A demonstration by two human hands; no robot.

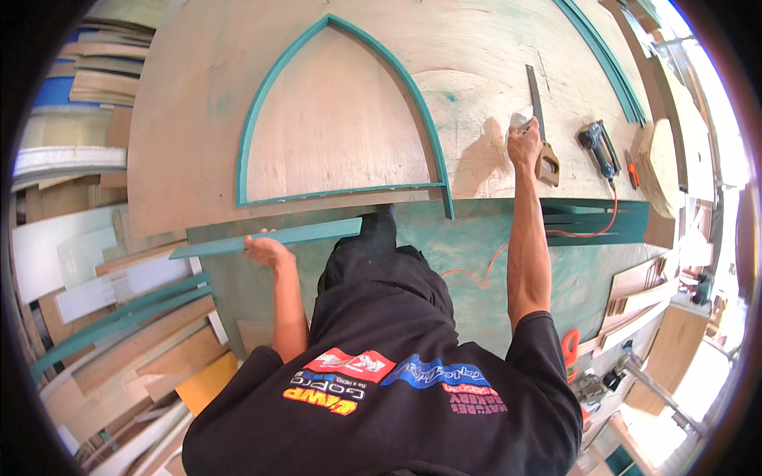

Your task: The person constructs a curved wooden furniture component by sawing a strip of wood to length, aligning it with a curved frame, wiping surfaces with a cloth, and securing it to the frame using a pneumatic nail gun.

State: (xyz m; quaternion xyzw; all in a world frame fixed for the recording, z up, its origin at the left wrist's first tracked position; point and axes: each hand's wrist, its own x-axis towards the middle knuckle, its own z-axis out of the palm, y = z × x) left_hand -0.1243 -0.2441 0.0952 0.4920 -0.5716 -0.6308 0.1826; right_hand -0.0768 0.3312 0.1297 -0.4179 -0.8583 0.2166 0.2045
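My left hand (pixel 267 248), at the lower left, is closed around a green-painted wooden strip (pixel 309 232), held nearly level just off the near edge of the workbench. My right hand (pixel 524 146) reaches over the bench and is closed on a small white thing (pixel 521 119) whose kind I cannot make out. Close beside that hand lies a hand saw (pixel 548 164) with a wooden handle; its blade points to the far side. On the bench to the left lies a pointed-arch frame of green strips (pixel 252 117), its bottom bar (pixel 341 190) near the front edge.
Right of the saw lie a pneumatic nail gun (pixel 600 149) with an orange hose (pixel 591 233) and orange-handled pliers (pixel 632 170). Long green strips (pixel 607 59) rest at the far right. Stacked boards (pixel 151 349) line the left side. More green boards (pixel 595 223) sit under the bench.
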